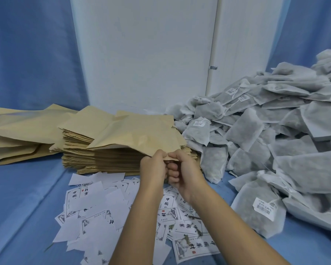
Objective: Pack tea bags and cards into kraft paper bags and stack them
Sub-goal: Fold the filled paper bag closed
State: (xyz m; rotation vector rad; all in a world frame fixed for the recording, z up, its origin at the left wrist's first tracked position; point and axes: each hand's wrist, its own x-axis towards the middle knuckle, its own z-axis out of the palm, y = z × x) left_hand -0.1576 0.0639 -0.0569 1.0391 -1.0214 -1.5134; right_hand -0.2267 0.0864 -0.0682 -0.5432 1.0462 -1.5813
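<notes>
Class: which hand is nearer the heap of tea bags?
Right. The right hand pinches the top kraft bag beside the heap of tea bags; the left hand grips the same bag, beyond the right hand.

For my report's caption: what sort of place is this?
Probably a small hand-packing workstation: a stack of kraft paper bags, a heap of tea bags and loose printed cards on a blue cloth.

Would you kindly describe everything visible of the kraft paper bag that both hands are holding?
The kraft paper bag is flat, tan, matte paper, lightly creased. It lies topmost on the stack of bags, its near edge lifted. The left hand and right hand pinch its near right corner side by side, perhaps parting its mouth. Its contents cannot be seen.
</notes>
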